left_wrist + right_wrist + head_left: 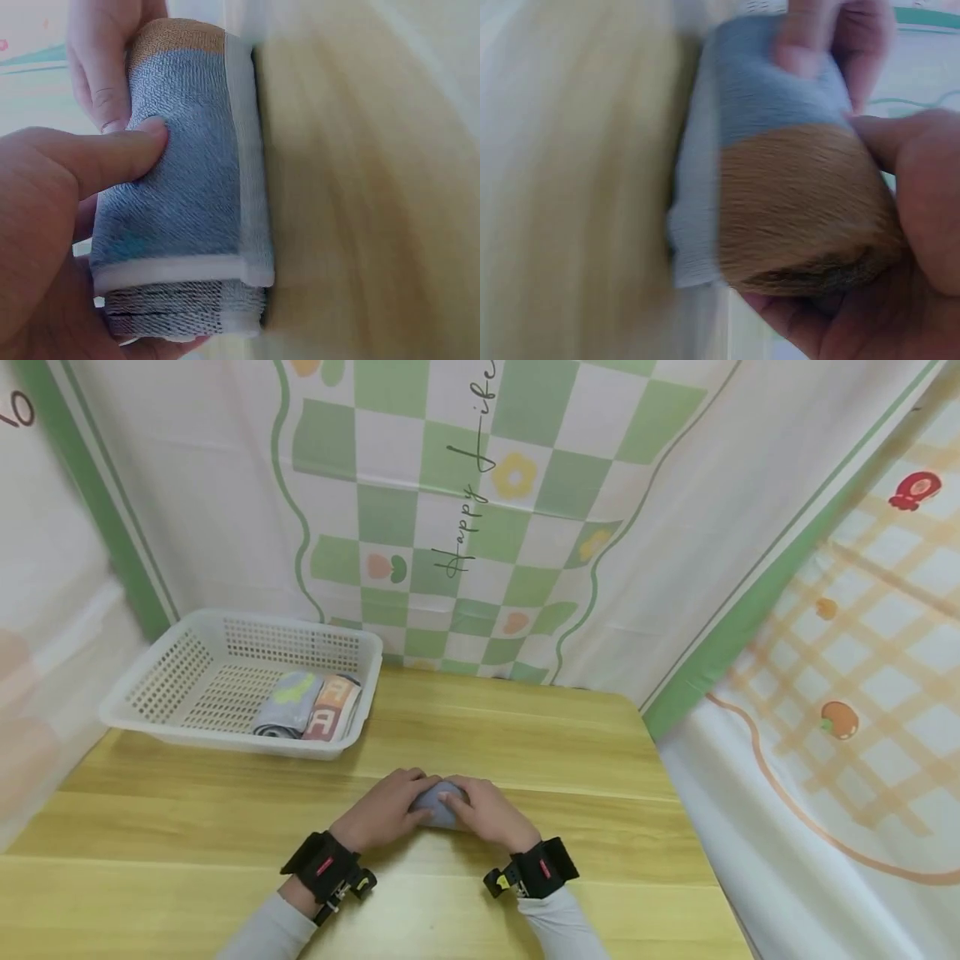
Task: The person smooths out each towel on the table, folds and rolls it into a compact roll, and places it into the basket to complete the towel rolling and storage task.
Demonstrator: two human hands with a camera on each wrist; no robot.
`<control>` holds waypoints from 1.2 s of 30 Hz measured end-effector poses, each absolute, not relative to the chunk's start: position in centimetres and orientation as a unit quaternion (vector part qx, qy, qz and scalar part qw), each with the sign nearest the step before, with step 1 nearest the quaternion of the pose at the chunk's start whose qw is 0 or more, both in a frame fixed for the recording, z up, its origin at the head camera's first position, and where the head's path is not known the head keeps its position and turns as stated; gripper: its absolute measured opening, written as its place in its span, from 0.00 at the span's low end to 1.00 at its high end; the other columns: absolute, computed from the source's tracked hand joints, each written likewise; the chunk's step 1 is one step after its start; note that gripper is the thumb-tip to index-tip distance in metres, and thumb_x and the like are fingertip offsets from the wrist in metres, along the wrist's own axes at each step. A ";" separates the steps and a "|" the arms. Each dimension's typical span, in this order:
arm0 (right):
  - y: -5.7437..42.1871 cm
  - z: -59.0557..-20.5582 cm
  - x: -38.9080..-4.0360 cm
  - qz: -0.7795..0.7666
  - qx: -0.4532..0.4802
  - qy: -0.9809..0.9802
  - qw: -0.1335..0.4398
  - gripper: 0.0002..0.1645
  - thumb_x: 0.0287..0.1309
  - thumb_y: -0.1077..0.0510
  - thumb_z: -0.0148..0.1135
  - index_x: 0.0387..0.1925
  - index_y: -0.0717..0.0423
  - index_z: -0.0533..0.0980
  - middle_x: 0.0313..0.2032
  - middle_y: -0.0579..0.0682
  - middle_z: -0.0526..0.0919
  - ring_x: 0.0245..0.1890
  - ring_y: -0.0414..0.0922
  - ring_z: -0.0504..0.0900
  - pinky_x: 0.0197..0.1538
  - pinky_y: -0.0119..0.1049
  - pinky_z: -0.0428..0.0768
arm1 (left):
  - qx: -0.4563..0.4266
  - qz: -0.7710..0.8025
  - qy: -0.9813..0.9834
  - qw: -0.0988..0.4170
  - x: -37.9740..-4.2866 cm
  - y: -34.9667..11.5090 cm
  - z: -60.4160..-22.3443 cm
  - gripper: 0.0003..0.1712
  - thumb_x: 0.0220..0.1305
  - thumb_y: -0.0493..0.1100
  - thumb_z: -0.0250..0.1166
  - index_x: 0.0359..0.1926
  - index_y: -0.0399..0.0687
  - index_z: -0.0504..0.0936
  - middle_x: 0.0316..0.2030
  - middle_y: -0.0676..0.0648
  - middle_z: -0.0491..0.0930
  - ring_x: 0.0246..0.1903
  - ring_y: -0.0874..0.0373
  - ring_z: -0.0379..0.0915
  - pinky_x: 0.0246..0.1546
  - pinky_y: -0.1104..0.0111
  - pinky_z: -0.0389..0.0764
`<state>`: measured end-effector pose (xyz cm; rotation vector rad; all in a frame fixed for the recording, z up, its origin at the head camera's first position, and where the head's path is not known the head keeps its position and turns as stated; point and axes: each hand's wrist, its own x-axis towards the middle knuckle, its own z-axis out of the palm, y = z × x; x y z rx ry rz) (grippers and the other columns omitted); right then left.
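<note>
Both hands hold one rolled towel (437, 807) low over the wooden table, near its middle. It is blue-grey with a brown end and a pale edge band. My left hand (386, 810) grips the left end, its thumb lying across the blue-grey face of the towel (187, 157) in the left wrist view. My right hand (491, 812) grips the other end, where the brown part of the towel (802, 202) shows in the right wrist view. Fingers of each hand curl behind the roll, partly hidden by it.
A white plastic basket (176, 731) stands at the table's back left. Inside lie a grey towel roll with a yellow-green pattern (288, 702) and an orange-and-red lettered towel roll (330, 708). Patterned curtains (465, 510) hang behind and beside the wooden table (600, 752).
</note>
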<state>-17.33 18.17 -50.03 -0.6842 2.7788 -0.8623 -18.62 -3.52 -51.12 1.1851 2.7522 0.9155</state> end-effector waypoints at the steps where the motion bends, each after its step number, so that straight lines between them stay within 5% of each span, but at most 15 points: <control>1: 18.0 -50.1 -17.2 -0.281 -0.224 0.931 0.060 0.23 0.79 0.47 0.48 0.60 0.56 0.78 0.48 0.50 0.83 0.45 0.43 0.79 0.46 0.37 0.78 | 0.375 0.293 0.879 0.014 -18.7 -3.6 -51.2 0.27 0.72 0.46 0.63 0.67 0.37 0.75 0.53 0.41 0.80 0.51 0.47 0.77 0.52 0.53 0.79; 7: 16.8 -49.9 -15.9 -0.195 -0.232 0.953 -0.029 0.32 0.67 0.57 0.66 0.68 0.65 0.70 0.62 0.61 0.74 0.63 0.57 0.72 0.62 0.48 0.78 | 0.349 0.313 0.881 0.060 -19.9 -3.6 -51.3 0.27 0.78 0.49 0.54 0.68 0.35 0.73 0.50 0.41 0.81 0.42 0.53 0.77 0.44 0.57 0.79; 12: 16.3 -50.2 -16.3 -0.158 -0.249 0.954 -0.053 0.40 0.53 0.62 0.77 0.66 0.66 0.71 0.58 0.61 0.77 0.60 0.57 0.75 0.63 0.48 0.78 | 0.339 0.303 0.890 0.036 -20.1 -3.5 -51.1 0.25 0.78 0.48 0.54 0.65 0.35 0.75 0.51 0.39 0.79 0.47 0.48 0.75 0.49 0.54 0.78; 22: 16.5 -49.8 -17.8 -0.163 -0.254 0.953 0.015 0.26 0.48 0.59 0.81 0.49 0.59 0.82 0.40 0.52 0.86 0.39 0.44 0.82 0.42 0.36 0.82 | 0.353 0.283 0.891 -0.044 -18.4 -3.0 -52.0 0.34 0.56 0.43 0.76 0.64 0.38 0.78 0.51 0.43 0.81 0.46 0.52 0.77 0.44 0.61 0.80; 32: 16.9 -48.9 -19.4 -0.228 -0.276 0.931 0.073 0.28 0.43 0.63 0.81 0.50 0.53 0.83 0.42 0.45 0.86 0.39 0.39 0.80 0.45 0.33 0.79 | 0.328 0.296 0.896 -0.045 -19.1 -3.0 -51.4 0.17 0.42 0.39 0.77 0.37 0.50 0.85 0.29 0.56 0.80 0.26 0.64 0.71 0.26 0.72 0.72; 36: 16.5 -47.7 -20.3 -0.251 -0.281 0.923 0.075 0.30 0.45 0.65 0.79 0.53 0.53 0.82 0.46 0.46 0.85 0.43 0.41 0.79 0.48 0.36 0.79 | 0.305 0.285 0.907 -0.054 -19.4 -3.5 -50.0 0.18 0.42 0.42 0.79 0.37 0.49 0.84 0.29 0.55 0.81 0.27 0.63 0.72 0.26 0.70 0.74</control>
